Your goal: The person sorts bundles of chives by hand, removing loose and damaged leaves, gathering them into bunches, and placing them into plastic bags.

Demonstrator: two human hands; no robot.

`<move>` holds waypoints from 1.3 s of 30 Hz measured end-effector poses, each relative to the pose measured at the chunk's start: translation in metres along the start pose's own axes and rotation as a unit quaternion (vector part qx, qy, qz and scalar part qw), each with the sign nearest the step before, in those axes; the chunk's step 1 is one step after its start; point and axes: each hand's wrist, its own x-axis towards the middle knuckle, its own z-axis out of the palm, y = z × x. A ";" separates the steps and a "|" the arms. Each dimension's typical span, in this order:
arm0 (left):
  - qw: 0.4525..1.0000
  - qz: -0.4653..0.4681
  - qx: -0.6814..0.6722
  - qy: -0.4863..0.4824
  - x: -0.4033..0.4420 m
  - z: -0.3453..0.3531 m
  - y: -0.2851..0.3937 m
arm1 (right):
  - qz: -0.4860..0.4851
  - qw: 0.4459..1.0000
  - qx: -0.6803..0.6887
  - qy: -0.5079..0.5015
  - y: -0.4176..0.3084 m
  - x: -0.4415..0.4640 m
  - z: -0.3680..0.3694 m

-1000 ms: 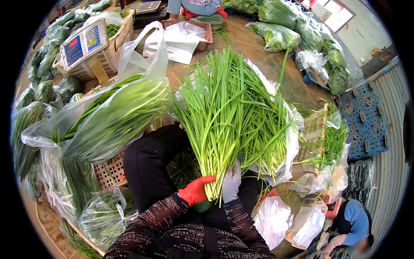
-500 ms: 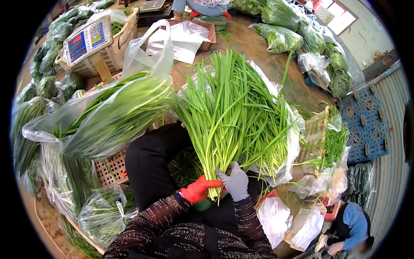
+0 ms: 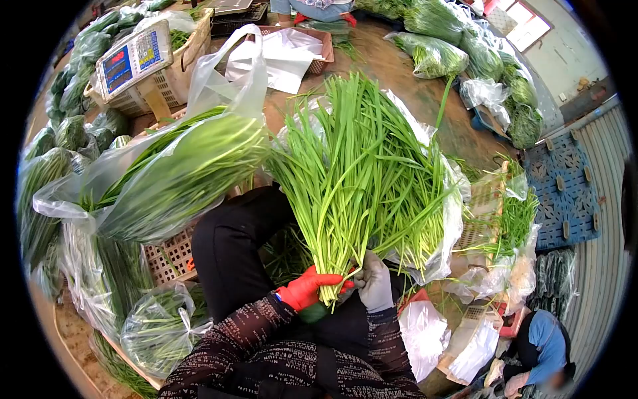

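My left hand (image 3: 308, 288), in a red glove, is closed round the lower stems of a bunch of garlic chives (image 3: 339, 193). The leaves fan upward and away from me. At the right side of the stems, my right hand (image 3: 373, 282), in a grey glove, pinches a chive stalk near its pale end; its fingertips are partly hidden. Beside the bunch, more loose chives (image 3: 419, 219) lie on a white plastic sheet (image 3: 452, 226). A clear plastic bag (image 3: 183, 179) filled with chives rests to the left of my knee.
A digital scale (image 3: 133, 58) stands at the upper left by a crate. A reddish crate (image 3: 322, 50) holds white bags. Bagged greens (image 3: 435, 56) line the far side. A co-worker (image 3: 545, 346) crouches at lower right; another person's legs (image 3: 319, 10) show at the top.
My right hand has shifted slightly right and down, away from my left, with a stalk now bending toward it. My left hand keeps its hold on the bunch.
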 end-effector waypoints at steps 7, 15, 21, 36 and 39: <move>0.999 -0.004 0.029 0.011 -0.001 0.003 0.000 | 0.132 0.964 0.228 0.030 0.011 0.009 -0.007; 0.999 0.017 0.047 0.010 -0.003 0.005 0.000 | 0.090 0.994 0.048 0.036 -0.014 -0.008 0.013; 0.997 0.006 0.069 0.042 0.002 -0.005 0.001 | -0.111 0.988 -0.039 0.102 -0.075 -0.078 -0.041; 0.998 -0.028 -0.023 -0.055 -0.006 0.003 0.009 | 0.013 0.933 -0.356 0.048 0.003 -0.057 -0.025; 0.999 -0.018 0.048 0.016 -0.003 0.004 0.002 | -0.117 0.892 -0.427 0.089 -0.006 -0.011 -0.005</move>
